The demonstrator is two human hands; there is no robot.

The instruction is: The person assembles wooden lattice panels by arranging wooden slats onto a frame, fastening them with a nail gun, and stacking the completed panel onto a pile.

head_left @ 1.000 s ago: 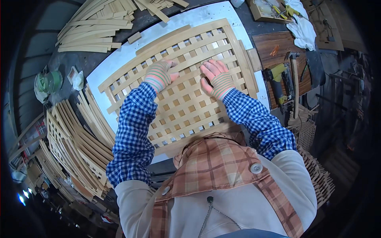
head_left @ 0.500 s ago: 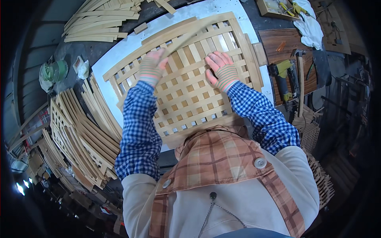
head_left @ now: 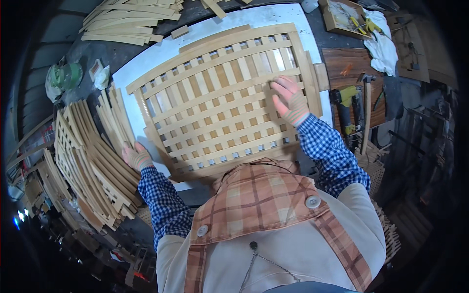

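A curved wooden lattice panel of crossed slats inside a frame lies on a white board in front of me. Over its right part is my right hand, in a striped fingerless glove, fingers loosely spread and holding nothing. Down at the left, my left hand is at the near end of a bundle of thin wooden slats beside the board. Its thumb and fingers close around a slat end there, partly hidden by the hand. The panel's upper part shows wider gaps between the cross slats than its lower part.
Stacked curved slats and lattice pieces stand at the left. More loose slats lie at the back left, near a green tape roll. At the right are a nail gun, a hammer, a white cloth and a wooden tray.
My left hand has left the panel and moved down left to the slat bundle; the slat it held is out of it. My right hand has shifted slightly right and down.
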